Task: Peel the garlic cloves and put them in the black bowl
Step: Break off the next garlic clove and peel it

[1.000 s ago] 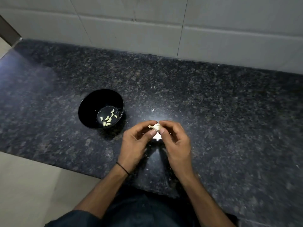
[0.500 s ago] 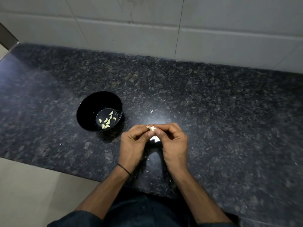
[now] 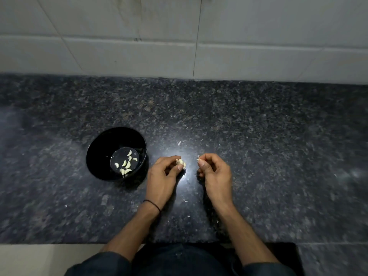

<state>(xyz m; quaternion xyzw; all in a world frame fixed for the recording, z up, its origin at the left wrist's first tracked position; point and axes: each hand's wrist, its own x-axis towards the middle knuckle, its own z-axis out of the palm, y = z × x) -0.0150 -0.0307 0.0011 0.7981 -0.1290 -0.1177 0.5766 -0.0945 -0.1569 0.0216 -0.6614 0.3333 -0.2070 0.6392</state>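
Item, left hand [image 3: 163, 172]: hovering low over the middle of the surface [image 3: 258, 136], fingers curled, thumb and fingertips pinching a pale garlic piece [image 3: 180, 162], whether a single clove or a small cluster is too small to tell; it is being held at the tips, probably so the skin stays exposed for stripping. Item, right hand [image 3: 216, 172]: sitting just right of the left with a gap between them, fingers curled in, thumb and forefinger nipping a tiny pale scrap [image 3: 198, 159], most likely skin being pulled away from the piece, though it could be a chip of clove. Item, black bowl [image 3: 103, 148]: standing upright on the surface just left of the left hand, near enough for a short drop. Item, peeled cloves [image 3: 125, 165]: several lying loose on the bowl's flat bottom, showing the task is partly done. Item, skin flakes [image 3: 179, 143]: lying scattered on the dark speckled stone, one just beyond the hands, others nearer the near edge, apparently being shed where the peeling is happening. Item, dark wristband [image 3: 152, 204]: circling the left wrist. Item, tiled wall [image 3: 139, 36]: running along the far edge of the surface. Step in hand, as judged: stripping skin from the held garlic before it is going into the bowl.
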